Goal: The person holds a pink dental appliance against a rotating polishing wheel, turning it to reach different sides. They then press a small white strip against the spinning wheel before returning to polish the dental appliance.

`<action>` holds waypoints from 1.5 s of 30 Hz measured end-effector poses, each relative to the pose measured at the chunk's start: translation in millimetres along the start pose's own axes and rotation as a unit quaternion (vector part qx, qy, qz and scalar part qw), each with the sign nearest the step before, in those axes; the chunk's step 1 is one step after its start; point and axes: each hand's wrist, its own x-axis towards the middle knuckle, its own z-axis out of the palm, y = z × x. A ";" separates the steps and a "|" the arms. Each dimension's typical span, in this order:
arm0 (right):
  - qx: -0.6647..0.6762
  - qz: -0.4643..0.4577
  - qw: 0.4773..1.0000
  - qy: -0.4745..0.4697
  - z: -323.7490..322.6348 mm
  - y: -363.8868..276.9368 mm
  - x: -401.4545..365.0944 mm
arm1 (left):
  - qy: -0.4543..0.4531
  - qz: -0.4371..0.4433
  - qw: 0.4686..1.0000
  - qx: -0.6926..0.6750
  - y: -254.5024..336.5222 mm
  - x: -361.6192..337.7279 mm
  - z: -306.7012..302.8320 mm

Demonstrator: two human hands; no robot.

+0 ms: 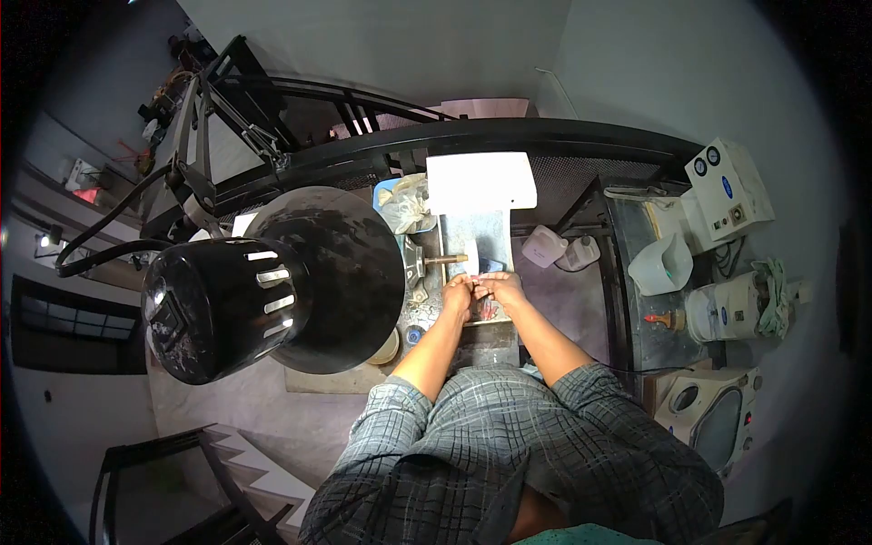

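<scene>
My left hand [458,296] and my right hand [502,289] meet in front of a white polishing wheel [471,254]. Their fingers close together on a small pinkish piece [477,279], mostly hidden by the fingertips, right at the wheel's near edge. The wheel sits on a brass-coloured spindle [443,260] that comes out of a motor [413,262] on the left. Around it is a metal tray [455,234] with a white hood [481,182] at its far end. Something dark blue [490,265] lies just beyond my right hand.
A big black lamp [318,282] fills the left side, close to my left arm. Behind the motor is a blue tray [385,193] with plastic bags. White jugs [544,247] stand right of the tray. Farther right, a side bench holds a white pitcher [661,265] and a brush [668,320].
</scene>
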 end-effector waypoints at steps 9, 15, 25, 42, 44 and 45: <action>-0.049 -0.041 0.998 0.018 1.8 -3.2 -5.6 | 0.006 -0.037 0.998 -0.050 2.1 -6.5 6.2; -0.064 -0.037 0.997 0.032 8.6 -2.5 2.7 | 0.019 -0.033 0.996 -0.078 1.7 2.9 2.0; -0.069 -0.023 0.997 0.019 11.6 1.2 11.5 | 0.039 -0.020 0.997 -0.066 2.7 8.4 -0.2; -0.093 -0.014 0.995 0.041 11.8 -0.4 18.7 | 0.033 -0.012 0.996 -0.088 -1.7 16.0 -1.2; -0.099 -0.015 0.994 0.042 11.6 1.2 19.2 | 0.053 -0.008 0.996 -0.074 -0.6 12.6 0.7; -0.098 -0.016 0.994 0.038 11.5 2.2 19.1 | 0.053 -0.009 0.996 -0.074 0.6 11.1 1.0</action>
